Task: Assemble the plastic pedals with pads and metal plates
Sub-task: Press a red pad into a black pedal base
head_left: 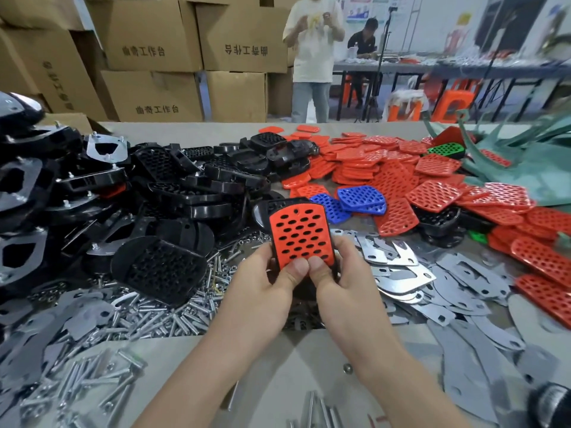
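Stock is laid out on the tabletop by part type, so that each component lies within reach of the working position. At far left stands a stack of finished pedals, black with bright metal backing already fitted and stud ends showing. It sits apart from the loose parts, probably to keep completed work separate. Just to its right lies a heap of bare black pedal bodies, and in front of that a spread of loose bolts.

At centre, both hands hold one pedal above the bolts. The left hand and the right hand grip the black pedal body from either side. The fingers are curled behind it and largely hidden, while both thumbs press side by side on the near edge of the red pad. The pad lies face up on the body, tilted toward the camera. This grip suggests the pad is being seated: the thumbs push and the fingers give counter-support. Whether the far edge is fully home cannot be told.

Right of the hands lie loose metal plates, the likely next component. Beyond them are two blue pads, then a broad heap of red pads, with a single green pad further right.
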Available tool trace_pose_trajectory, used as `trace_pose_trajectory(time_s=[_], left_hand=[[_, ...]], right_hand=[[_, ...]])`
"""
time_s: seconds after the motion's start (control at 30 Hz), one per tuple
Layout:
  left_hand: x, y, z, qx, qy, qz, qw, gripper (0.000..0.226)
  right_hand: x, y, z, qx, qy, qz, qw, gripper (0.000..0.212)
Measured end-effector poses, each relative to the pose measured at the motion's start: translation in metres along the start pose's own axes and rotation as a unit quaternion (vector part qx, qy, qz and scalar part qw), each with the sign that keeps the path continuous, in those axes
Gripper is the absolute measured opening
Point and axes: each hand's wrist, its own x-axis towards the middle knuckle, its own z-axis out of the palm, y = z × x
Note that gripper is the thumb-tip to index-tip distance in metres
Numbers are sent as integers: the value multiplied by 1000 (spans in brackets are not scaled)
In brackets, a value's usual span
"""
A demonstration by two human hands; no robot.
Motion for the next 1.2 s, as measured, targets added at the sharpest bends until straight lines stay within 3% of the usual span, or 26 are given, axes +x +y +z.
trace_pose_trajectory(time_s=[0.4,0.57,0.67,0.8,1.0,1.2], left_hand=[[3,-3,2,17,11,-4,1000,18],[3,1,-2,-65,-35,9,997,14],[2,0,-4,-69,-44,12,997,33],[0,1,-4,-54,-8,15,998,20],[-1,2,2,-34,40,2,999,18],[-6,2,2,-7,45,17,999,15]], right_hand=[[0,3,-1,-15,12,-16,1000,22],[1,-1,-3,-9,-3,-23,1000,25],[1,-2,-6,-9,-31,-32,999,20],[-1,-4,-8,27,-62,-16,998,13],[1,-3,-9,29,-51,-31,998,9],[0,1,-6,15,-20,-36,999,24]])
